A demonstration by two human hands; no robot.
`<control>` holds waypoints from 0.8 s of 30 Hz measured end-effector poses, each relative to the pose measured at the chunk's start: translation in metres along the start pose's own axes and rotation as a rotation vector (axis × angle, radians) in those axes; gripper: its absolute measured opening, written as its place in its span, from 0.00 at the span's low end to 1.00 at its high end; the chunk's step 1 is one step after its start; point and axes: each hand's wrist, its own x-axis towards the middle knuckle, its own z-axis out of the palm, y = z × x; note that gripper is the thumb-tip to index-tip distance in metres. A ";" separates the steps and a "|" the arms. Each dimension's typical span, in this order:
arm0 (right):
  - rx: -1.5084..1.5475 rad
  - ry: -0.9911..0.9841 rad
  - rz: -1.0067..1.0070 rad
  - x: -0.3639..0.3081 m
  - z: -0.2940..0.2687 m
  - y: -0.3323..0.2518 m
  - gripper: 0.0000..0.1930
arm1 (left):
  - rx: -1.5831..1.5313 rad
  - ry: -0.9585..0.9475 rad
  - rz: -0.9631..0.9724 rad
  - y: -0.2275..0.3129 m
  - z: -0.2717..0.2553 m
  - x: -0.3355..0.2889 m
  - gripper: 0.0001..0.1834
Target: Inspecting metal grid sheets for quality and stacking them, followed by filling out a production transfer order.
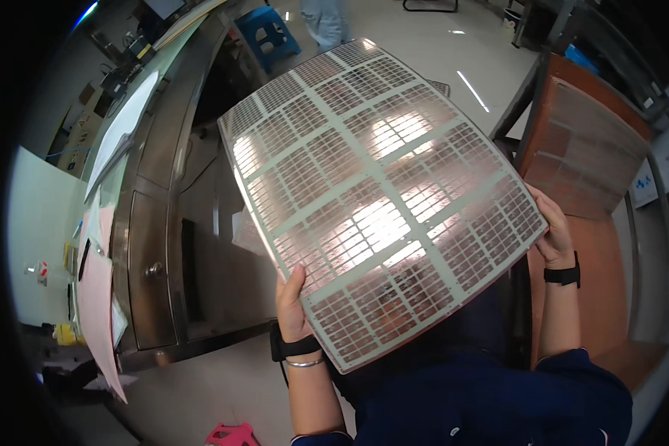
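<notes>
Between my hands a large thin panel (369, 181), patterned with copper-coloured grid blocks and pale green strips, is held up and tilted. Bright light glares off its middle. My left hand (293, 306) grips the left edge near the lower corner, its thumb on the top face and its other fingers mostly hidden. At the right corner my right hand (551, 229) holds the edge, with part of its fingers behind the panel. A black band circles each wrist.
A steel bench (152, 223) with papers runs along the left. On the right, more gridded panels (583, 149) lean on a brown board (580, 275). A blue stool (267, 33) and a person's legs (325, 22) are at the far side; a pink stool (233, 435) stands low at the front.
</notes>
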 end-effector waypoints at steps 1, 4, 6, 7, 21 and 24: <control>-0.007 0.007 0.001 0.000 0.002 -0.001 0.21 | 0.004 0.017 0.014 -0.001 -0.002 0.000 0.22; -0.014 0.016 0.006 0.000 0.008 -0.002 0.22 | 0.036 0.032 0.055 0.001 -0.011 -0.001 0.21; -0.026 0.004 0.022 -0.003 0.011 -0.006 0.23 | 0.002 0.009 -0.008 -0.001 -0.020 0.000 0.25; 0.005 -0.010 0.021 -0.003 0.008 -0.007 0.23 | -0.002 0.030 0.000 -0.003 -0.018 0.000 0.25; -0.001 -0.066 0.008 -0.009 0.010 -0.016 0.23 | 0.071 0.077 -0.022 -0.008 -0.035 -0.001 0.15; -0.016 -0.075 0.000 -0.008 0.011 -0.015 0.23 | 0.081 0.097 -0.024 -0.005 -0.037 -0.001 0.15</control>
